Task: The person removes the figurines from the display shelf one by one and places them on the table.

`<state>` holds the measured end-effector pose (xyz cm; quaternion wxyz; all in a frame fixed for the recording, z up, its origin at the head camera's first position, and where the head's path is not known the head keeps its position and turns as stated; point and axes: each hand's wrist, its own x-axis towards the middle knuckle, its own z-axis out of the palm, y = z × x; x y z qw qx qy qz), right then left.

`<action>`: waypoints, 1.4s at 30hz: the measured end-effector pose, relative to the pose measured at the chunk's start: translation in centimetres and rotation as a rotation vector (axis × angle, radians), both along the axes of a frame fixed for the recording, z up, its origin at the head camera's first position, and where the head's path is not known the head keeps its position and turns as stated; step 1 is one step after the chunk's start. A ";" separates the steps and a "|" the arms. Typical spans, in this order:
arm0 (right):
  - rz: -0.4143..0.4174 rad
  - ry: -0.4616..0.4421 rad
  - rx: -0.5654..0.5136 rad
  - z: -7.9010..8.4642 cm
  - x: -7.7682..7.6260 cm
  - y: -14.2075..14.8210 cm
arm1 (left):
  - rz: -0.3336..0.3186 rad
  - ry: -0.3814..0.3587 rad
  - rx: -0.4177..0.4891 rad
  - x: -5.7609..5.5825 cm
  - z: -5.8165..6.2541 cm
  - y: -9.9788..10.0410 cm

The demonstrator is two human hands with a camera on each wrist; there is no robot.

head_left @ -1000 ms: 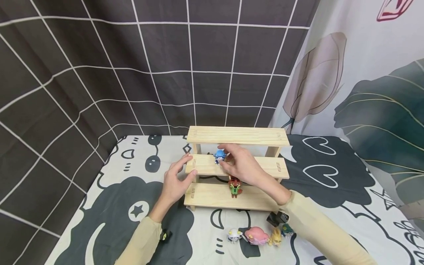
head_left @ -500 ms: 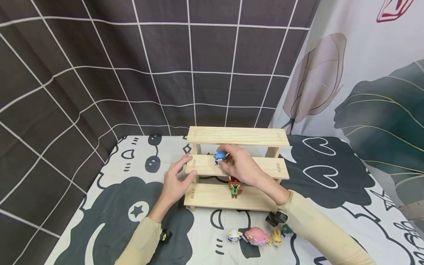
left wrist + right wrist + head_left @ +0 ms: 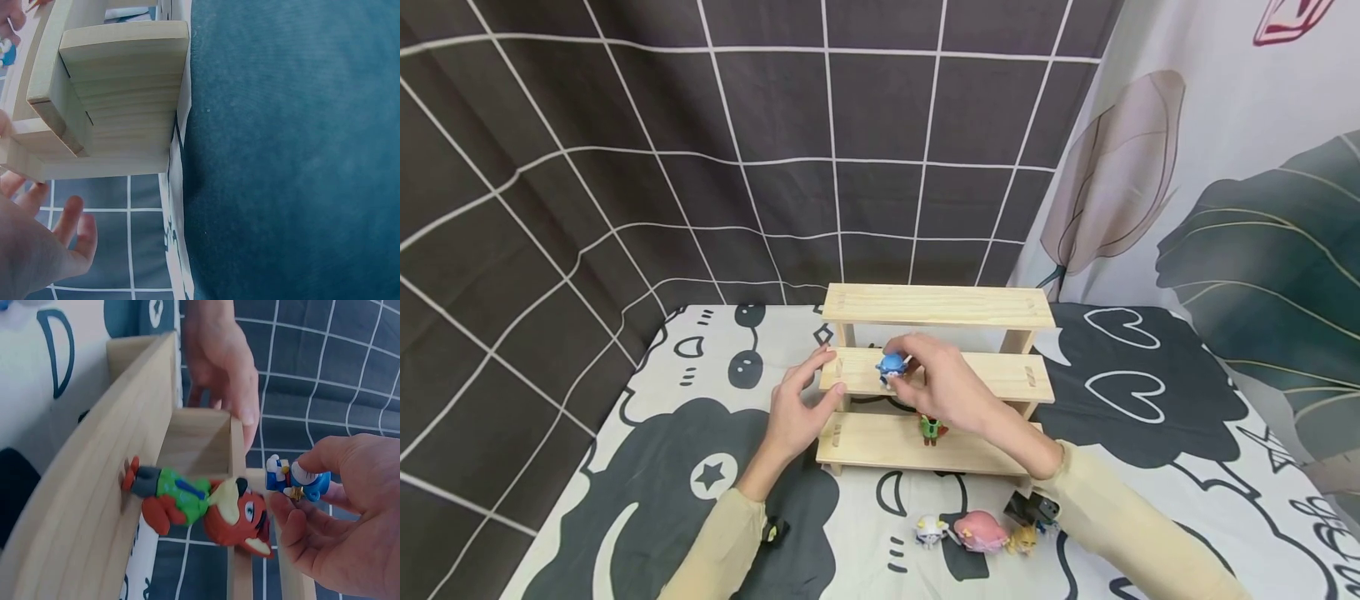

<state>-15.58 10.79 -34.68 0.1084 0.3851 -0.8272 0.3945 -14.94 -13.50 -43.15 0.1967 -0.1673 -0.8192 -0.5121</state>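
Observation:
My right hand (image 3: 951, 383) pinches a small blue-and-white figurine (image 3: 891, 367) between thumb and fingers, close over the left part of the middle board. In the right wrist view this figurine (image 3: 300, 478) shows a white face and a yellow bell-like detail. With my left hand (image 3: 797, 408) I hold the left end of the three-tier wooden shelf (image 3: 940, 306), thumb at the middle board's front corner and index finger at its back corner. A fox figurine (image 3: 200, 506) in a green shirt stands on the lowest board; in the head view my right hand hides its head.
Before the shelf lie a white figurine (image 3: 931, 531), a pink one (image 3: 981, 532) and a yellow one (image 3: 1022, 540) on the patterned cloth (image 3: 865, 517). The right wrist camera (image 3: 1033, 507) overlaps another small figure. A dark grid curtain (image 3: 880, 200) hangs behind.
My right hand has shifted slightly left and toward me with the blue figurine, now covering the fox figurine's head in the head view. The left hand stays at the shelf's end.

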 end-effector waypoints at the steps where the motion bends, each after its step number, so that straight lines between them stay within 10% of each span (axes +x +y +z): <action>1: 0.003 -0.001 0.004 0.0 0.2 0.0 | 0.000 -0.002 0.000 0.0 0.0 0.0; 19: 0.077 -0.003 -0.004 -1.3 5.0 -0.8 | -0.005 -0.002 -0.003 0.0 0.0 -0.1; 42: 0.125 -0.229 -0.044 -4.9 8.9 -2.1 | 0.009 0.024 -0.012 0.0 0.0 -0.1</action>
